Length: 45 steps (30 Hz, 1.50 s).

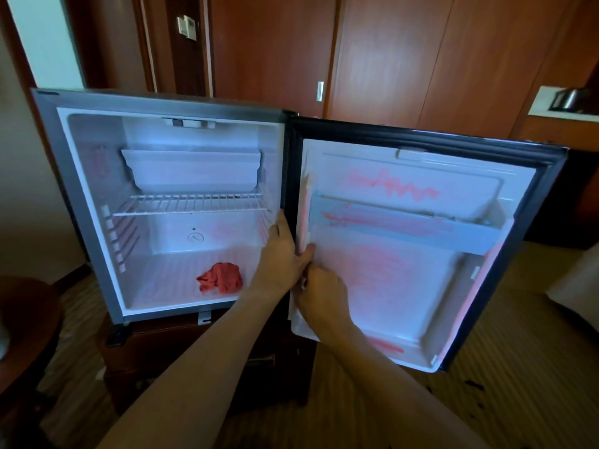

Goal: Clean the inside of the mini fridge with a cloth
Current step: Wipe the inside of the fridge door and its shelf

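The mini fridge (81,196) stands open, its door (405,296) swung out to the right. A crumpled red cloth (220,277) lies on the white fridge floor, with neither hand touching it. My left hand (281,254) grips the door's hinge-side edge, fingers behind it and thumb on the inner liner. Just below, my right hand (321,291) has its fingers curled and pinches the white door seal (304,202). Red scribble marks (405,189) cover the door liner and the door shelf (405,230). Fainter red marks show on the fridge walls.
Inside the fridge are a white wire shelf (194,204) and a plastic tray (194,171) above it. The fridge sits on a dark wooden cabinet (168,348). Wooden wardrobe doors (389,59) stand behind, with a round wooden table (26,319) at the left.
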### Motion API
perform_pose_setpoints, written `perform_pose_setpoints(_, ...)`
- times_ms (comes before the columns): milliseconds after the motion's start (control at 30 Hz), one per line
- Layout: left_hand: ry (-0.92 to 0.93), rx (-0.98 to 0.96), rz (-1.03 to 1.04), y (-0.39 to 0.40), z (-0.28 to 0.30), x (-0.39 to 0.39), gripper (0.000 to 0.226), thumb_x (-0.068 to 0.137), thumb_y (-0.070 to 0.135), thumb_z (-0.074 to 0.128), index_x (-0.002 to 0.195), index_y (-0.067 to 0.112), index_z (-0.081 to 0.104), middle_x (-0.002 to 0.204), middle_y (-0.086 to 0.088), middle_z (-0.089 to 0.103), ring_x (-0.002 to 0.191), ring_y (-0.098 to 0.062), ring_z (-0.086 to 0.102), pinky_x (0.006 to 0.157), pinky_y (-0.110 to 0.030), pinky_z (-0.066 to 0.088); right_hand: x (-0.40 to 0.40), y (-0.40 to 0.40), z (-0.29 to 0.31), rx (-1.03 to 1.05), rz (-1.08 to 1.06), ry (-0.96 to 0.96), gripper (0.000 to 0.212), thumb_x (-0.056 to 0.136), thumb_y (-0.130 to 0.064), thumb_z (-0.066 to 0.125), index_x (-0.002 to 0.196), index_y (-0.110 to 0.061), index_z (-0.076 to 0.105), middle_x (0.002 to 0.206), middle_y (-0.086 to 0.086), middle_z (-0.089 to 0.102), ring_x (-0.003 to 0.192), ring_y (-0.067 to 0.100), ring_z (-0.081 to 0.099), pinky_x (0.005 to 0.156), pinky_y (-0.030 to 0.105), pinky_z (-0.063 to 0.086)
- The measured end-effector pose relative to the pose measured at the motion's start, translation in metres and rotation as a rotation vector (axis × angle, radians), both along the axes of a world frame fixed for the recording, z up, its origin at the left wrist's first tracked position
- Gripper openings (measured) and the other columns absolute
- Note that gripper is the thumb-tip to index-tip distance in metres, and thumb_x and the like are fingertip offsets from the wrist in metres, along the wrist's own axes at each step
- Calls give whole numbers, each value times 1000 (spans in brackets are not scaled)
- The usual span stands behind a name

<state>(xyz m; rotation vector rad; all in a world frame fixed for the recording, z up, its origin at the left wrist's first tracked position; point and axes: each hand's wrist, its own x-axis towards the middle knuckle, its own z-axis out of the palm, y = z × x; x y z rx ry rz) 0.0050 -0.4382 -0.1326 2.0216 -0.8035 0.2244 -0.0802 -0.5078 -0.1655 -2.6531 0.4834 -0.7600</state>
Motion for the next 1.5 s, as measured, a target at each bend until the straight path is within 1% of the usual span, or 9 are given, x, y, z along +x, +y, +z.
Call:
perform_pose_setpoints(267,57,91,-82,24,-9,7,113,86,63,65,160,21,-10,152,-14,34,133,-33,44,108,-48,44,-11,11,-2,-71,-13,74,50,102,-41,47,141,-10,39,125,5,54,108,24,60,83,37,56)
perform_pose_setpoints(367,84,206,-2,71,-34,31,99,87,70,55,160,17,14,153,-12,38,135,-31,43,109,-45,40,-13,41,-14,-83,114,95,40,99,-41,49,131,-17,42,121,2,54,101,21,61,77,33,55)
perform_pose_setpoints(533,-45,593,270,155,-92,97,43,102,39,47,140,19,52,144,-11,47,129,-32,45,99,-45,45,47,80,-46,-160,264,228,33,99,-35,45,128,-18,44,121,2,49,105,21,56,79,33,49)
perform_pose_setpoints(667,-12,757,435,196,-131,152,53,103,55,36,142,22,48,148,-9,43,138,-29,37,111,-44,34,144,84,-69,-124,344,231,41,96,-37,51,132,-19,47,131,4,45,118,26,47,94,37,46)
perform_pose_setpoints(867,151,812,273,198,-170,208,72,97,68,32,158,34,14,167,-12,-1,153,-39,-7,122,-61,7,255,78,-104,-189,179,499,53,99,-58,42,146,-32,41,149,7,36,128,37,39,103,42,41)
perform_pose_setpoints(967,82,873,293,192,-181,211,73,98,68,25,158,31,7,166,-17,0,151,-46,-4,119,-62,14,269,94,-125,-219,112,479,51,98,-59,36,132,-24,52,134,8,47,118,34,47,99,41,41)
perform_pose_setpoints(1100,40,951,325,192,-187,210,74,99,67,17,159,28,-1,166,-20,-2,150,-49,-3,121,-60,10,266,115,-140,-296,281,146,32,95,-37,42,98,-20,68,101,2,64,98,27,60,92,39,49)
perform_pose_setpoints(1333,186,970,225,200,-164,213,72,99,69,17,160,35,-1,168,-11,-8,152,-42,-9,120,-60,3,276,109,-120,-132,240,318,30,106,-33,40,124,-16,56,129,9,53,114,27,50,99,35,40)
perform_pose_setpoints(1500,286,974,137,208,-108,190,71,103,49,43,161,25,9,165,-19,8,149,-42,20,119,-52,26,210,103,-87,0,375,421,24,103,-19,50,117,-12,69,119,12,60,104,29,63,95,34,50)
